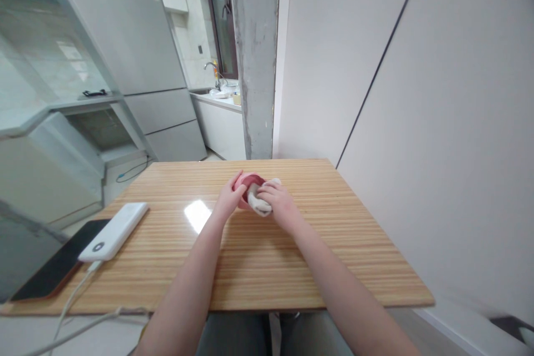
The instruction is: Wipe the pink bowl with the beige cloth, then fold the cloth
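Your left hand [231, 197] and right hand [282, 204], just below frame centre, are bare and slim, finer detail too small to make out. Your left forearm [187, 281] and right forearm [334, 272] are bare too, smooth, narrow near the hand and widening toward the bottom edge, where the frame cuts them off. Bottom centre: you've got blue-grey legwear [233, 336] on, plain-looking, darker toward the middle, weave and seams too blurred to tell.

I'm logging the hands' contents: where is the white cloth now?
In the head view, the white cloth is central, toward the far edge of the table, under the right hand, at the right side of the pink container the left hand holds.
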The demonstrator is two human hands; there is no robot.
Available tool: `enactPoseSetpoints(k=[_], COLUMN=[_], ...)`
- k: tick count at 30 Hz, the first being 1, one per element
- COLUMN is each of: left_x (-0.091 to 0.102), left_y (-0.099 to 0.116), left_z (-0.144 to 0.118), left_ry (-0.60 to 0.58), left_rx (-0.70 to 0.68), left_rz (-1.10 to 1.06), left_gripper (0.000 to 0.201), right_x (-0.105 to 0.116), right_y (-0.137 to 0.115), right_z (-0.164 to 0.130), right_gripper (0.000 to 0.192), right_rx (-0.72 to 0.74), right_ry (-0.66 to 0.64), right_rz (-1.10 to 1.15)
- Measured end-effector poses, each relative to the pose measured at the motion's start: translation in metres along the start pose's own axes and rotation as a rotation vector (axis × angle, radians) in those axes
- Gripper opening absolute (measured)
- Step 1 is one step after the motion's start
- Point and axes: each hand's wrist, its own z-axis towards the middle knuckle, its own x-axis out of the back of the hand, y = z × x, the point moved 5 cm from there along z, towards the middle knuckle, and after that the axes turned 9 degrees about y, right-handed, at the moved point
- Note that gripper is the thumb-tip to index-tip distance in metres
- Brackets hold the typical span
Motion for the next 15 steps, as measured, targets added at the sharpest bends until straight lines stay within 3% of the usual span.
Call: enactPoseSetpoints(k=[4,6,10,12,15], left_x=[0.004,0.0,-0.026,-0.032,-0.022], left_y=[0.004,0.004,0.003,0.001,0.001], left_z=[-0.002,-0.005,-0.016,-0.019,-0.014], left_ry=[0.019,0.045,0.034,0.078,0.132], left_rx=[0.051,0.103,0.142,0.09,0.009], left_rz=[0.032,-0.015,-0.176,-0.154,-0.089], left_gripper=[0.065,0.075,0.085,0.076,0.055], right_x=[-0.024,-0.029,-0.023,-0.02,-0.021], right_y=[-0.002,-0.001,0.007,0.01,0.008], right_z=[-0.005,-0.006,-0.007,-0.008,-0.008], right_gripper=[0.011,0.013,0.014,0.013,0.011], right_rx=[0.061,0.035,-0.115,-0.139,-0.073], right_ry=[-0.134,-0.114,0.013,0.03,-0.028], right_rz=[-0.081,-0.12,-0.156,-0.12,-0.059])
